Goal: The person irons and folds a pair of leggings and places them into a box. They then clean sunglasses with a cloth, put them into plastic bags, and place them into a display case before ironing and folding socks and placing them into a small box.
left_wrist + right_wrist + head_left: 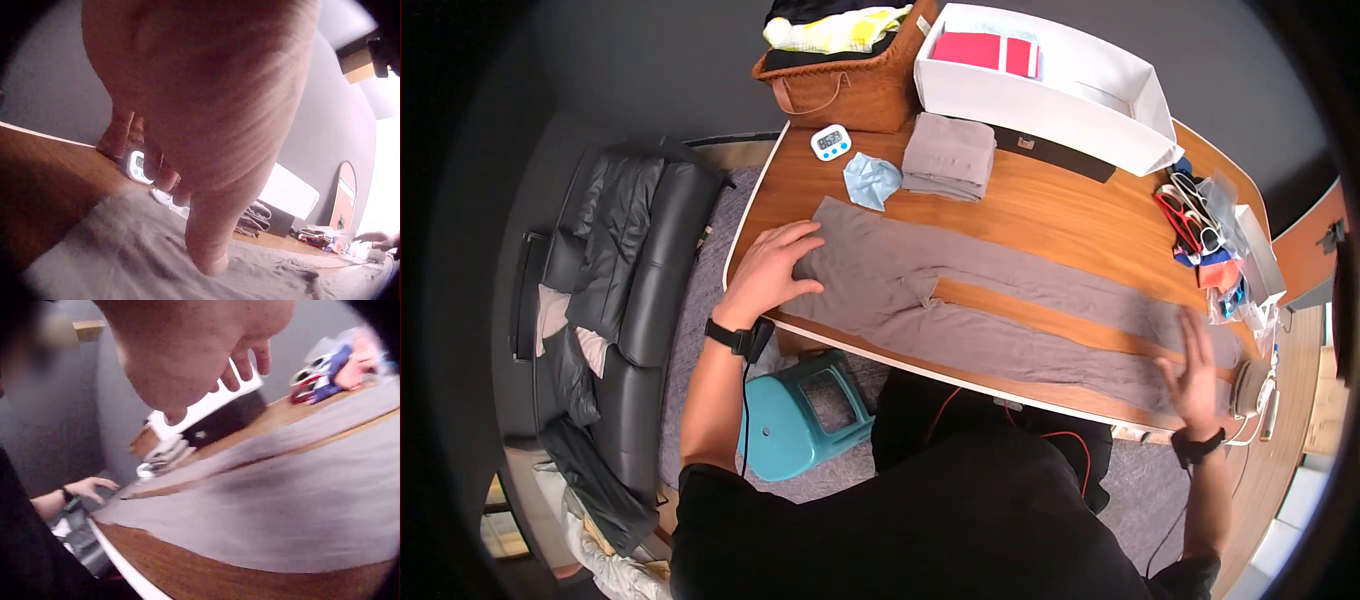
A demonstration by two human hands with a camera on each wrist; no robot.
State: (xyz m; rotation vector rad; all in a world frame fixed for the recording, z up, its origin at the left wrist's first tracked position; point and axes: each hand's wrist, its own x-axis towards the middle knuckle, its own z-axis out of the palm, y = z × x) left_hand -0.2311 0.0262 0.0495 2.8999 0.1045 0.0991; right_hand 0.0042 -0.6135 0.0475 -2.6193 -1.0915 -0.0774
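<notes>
A pair of grey trousers [865, 265] lies flat and lengthwise across the wooden table, waist end at the left, legs spread slightly apart toward the right. My left hand [770, 270] is at the waist end with fingers extended; in the left wrist view its thumb [209, 259] reaches down to the fabric. Over the leg ends, my right hand [1197, 385] is spread and slightly blurred. The right wrist view shows that hand [200, 356] raised above the grey cloth [281, 506], its fingers loosely extended. Neither hand grips anything.
Behind the trousers are folded grey clothes [948, 158], a light blue cloth [871, 181] and a white timer [831, 143]. A brown basket [840, 95] and white box [1040, 100] stand at the back. Glasses [1185, 215] and packets crowd the right end. A teal stool [785, 425] stands below.
</notes>
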